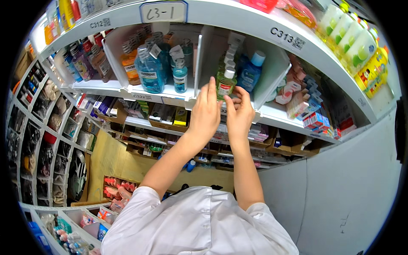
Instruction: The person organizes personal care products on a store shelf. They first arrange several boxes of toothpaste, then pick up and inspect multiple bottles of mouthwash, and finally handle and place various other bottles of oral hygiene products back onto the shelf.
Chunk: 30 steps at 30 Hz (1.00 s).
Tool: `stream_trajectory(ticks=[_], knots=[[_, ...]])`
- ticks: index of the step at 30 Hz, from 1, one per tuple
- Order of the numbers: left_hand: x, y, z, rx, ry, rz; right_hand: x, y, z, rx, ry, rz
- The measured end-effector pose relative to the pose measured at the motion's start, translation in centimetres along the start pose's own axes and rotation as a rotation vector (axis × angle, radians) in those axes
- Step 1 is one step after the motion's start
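Note:
A green mouthwash bottle [225,83] with a white cap stands upright at the front of a shelf compartment, with more white-capped bottles [230,52] in a row behind it. My left hand [205,110] lies along its left side, fingers stretched upward. At its lower right is my right hand [239,111], thumb in front and fingers curled at the side; whether they grip it is unclear. Just right of the row, a blue bottle [250,73] with a light blue cap leans slightly. A white divider [198,63] separates these from the Listerine bottles [149,71] on the left.
The labelled upper shelf edge [220,14] curves above my hands. Pink and blue boxes [314,119] fill the compartment on the right. Cartons [167,116] sit on the lower shelf. A white wall [334,191] rises at right, and shelving bins [44,140] stand at left.

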<state>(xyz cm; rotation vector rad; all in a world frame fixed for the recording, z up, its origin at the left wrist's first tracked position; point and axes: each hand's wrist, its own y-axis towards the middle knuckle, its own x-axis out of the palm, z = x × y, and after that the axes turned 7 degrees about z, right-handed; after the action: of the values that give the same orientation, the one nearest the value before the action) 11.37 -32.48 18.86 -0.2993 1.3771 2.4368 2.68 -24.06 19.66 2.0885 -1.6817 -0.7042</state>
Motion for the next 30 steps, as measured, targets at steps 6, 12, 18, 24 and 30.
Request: stream_trajectory(ticks=[6, 12, 18, 24, 30], knots=[[-5.6, -1.2, 1.7, 0.191, -0.068, 0.106, -1.6, -2.9, 0.1, -0.062, 0.184, 0.067], [-8.9, 2.1, -3.1, 0.153, 0.085, 0.274, -2.6, -7.2, 0.4, -0.015, 0.190, 0.025], [-7.4, 3.8, -6.9, 0.179, 0.278, 0.214, -2.5, -10.3, -1.2, 0.083, 0.232, -0.039], [-6.7, 3.2, -7.4, 0.122, 0.339, 0.176, -2.2, -12.4, -1.6, 0.103, 0.239, -0.039], [-7.5, 3.5, -7.6, 0.196, 0.552, 0.231, -2.9, -13.6, -1.4, 0.196, 0.287, -0.097]])
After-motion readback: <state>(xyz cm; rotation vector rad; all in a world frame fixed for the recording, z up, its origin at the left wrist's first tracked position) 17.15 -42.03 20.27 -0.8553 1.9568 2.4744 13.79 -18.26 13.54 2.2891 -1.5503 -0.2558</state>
